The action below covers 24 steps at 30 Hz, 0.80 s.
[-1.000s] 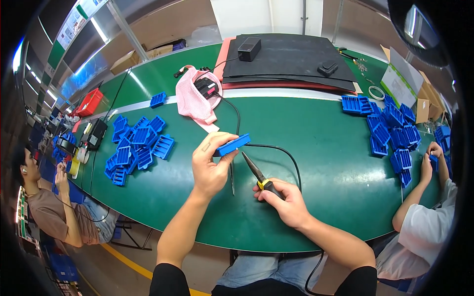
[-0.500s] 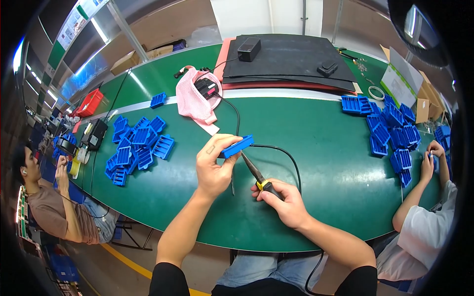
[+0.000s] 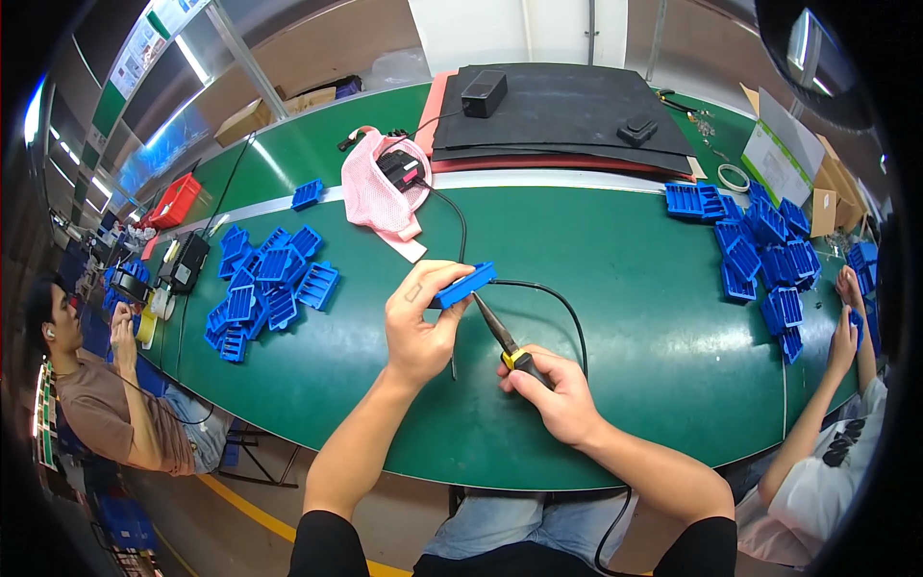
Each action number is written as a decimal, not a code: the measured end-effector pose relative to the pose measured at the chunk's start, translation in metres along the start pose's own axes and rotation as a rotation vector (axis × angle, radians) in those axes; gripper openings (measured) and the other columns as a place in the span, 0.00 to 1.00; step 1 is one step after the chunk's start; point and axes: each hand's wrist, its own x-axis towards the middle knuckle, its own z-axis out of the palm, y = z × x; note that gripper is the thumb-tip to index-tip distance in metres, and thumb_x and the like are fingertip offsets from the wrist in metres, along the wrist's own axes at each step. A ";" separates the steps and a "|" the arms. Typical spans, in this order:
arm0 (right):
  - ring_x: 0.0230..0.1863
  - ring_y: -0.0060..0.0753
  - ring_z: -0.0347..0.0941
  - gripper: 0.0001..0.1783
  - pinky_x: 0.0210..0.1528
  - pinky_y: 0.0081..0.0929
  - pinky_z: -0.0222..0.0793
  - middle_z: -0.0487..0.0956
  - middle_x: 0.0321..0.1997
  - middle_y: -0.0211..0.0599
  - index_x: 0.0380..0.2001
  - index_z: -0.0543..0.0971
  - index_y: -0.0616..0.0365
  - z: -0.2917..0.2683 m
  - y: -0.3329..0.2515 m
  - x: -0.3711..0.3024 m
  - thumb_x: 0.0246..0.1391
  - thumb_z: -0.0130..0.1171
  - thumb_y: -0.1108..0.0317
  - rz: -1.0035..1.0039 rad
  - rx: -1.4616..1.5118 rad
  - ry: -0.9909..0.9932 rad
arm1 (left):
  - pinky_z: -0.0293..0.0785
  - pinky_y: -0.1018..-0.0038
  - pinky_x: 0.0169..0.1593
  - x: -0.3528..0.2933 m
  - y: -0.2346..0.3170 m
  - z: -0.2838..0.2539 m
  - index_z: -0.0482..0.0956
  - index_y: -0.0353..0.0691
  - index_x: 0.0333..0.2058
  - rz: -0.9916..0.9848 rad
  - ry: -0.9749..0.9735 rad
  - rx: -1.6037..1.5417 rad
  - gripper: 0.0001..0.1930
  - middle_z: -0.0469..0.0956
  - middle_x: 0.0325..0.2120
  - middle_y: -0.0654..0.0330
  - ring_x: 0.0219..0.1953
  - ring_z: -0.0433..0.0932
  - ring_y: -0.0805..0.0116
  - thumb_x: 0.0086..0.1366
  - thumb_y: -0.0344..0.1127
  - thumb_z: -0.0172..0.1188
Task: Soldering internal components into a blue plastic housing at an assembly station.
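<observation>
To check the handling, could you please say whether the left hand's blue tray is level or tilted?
Tilted: the blue tray in the left hand slants, its right end higher in the picture.

In our left hand (image 3: pixel 420 322) we hold a blue tray (image 3: pixel 469 285), tilted over the green table (image 3: pixel 654 327). Our right hand (image 3: pixel 560 389) grips pliers (image 3: pixel 500 334), their tips at the tray's near edge. Beyond lie a pink cloth (image 3: pixel 365 192) and black sheets (image 3: pixel 567 120). More trays (image 3: pixel 281 264) lie heaped either side of us, near two co-workers (image 3: pixel 120 413).
</observation>
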 end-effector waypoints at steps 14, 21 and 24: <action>0.30 0.21 0.65 0.13 0.34 0.22 0.61 0.70 0.29 0.31 0.25 0.73 0.66 0.005 -0.008 -0.001 0.60 0.54 0.68 0.058 0.047 -0.007 | 0.74 0.77 0.38 -0.001 0.002 0.004 0.79 0.32 0.39 -0.062 0.078 -0.086 0.14 0.77 0.34 0.56 0.35 0.77 0.68 0.52 0.15 0.60; 0.30 0.22 0.65 0.12 0.33 0.23 0.61 0.71 0.28 0.32 0.25 0.73 0.66 0.003 -0.012 0.000 0.58 0.55 0.69 0.082 0.001 0.005 | 0.73 0.78 0.39 0.000 0.001 0.005 0.78 0.31 0.39 -0.092 0.090 -0.137 0.13 0.76 0.35 0.56 0.36 0.76 0.70 0.53 0.15 0.60; 0.31 0.23 0.67 0.10 0.35 0.22 0.63 0.73 0.30 0.34 0.27 0.75 0.67 -0.001 -0.006 0.003 0.58 0.55 0.69 0.005 -0.133 0.007 | 0.72 0.79 0.39 -0.001 -0.004 0.004 0.78 0.31 0.40 -0.110 0.101 -0.143 0.13 0.75 0.36 0.58 0.36 0.75 0.72 0.54 0.16 0.61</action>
